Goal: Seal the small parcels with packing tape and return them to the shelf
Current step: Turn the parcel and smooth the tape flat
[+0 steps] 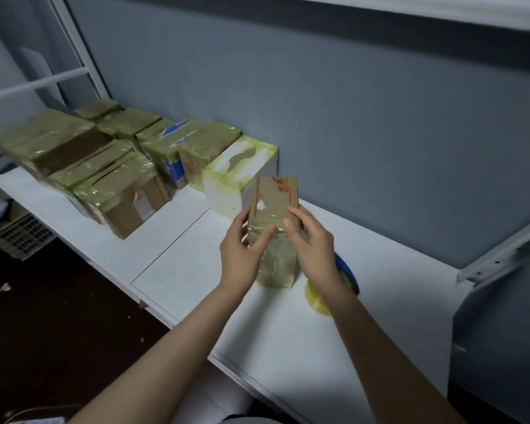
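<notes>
A small brown cardboard parcel stands upright on the white shelf, its lower half wrapped in yellowish clear tape. My left hand grips its left side, thumb on the front. My right hand holds the right side, thumb pressed on the taped front. Behind my right wrist lies a roll of yellowish packing tape and a blue tape dispenser, both partly hidden.
Several taped parcels line the shelf's left part, ending in a white taped box just behind the held parcel. A grey wall runs behind. A metal bracket sits at right. A dark floor and a plastic crate lie below left.
</notes>
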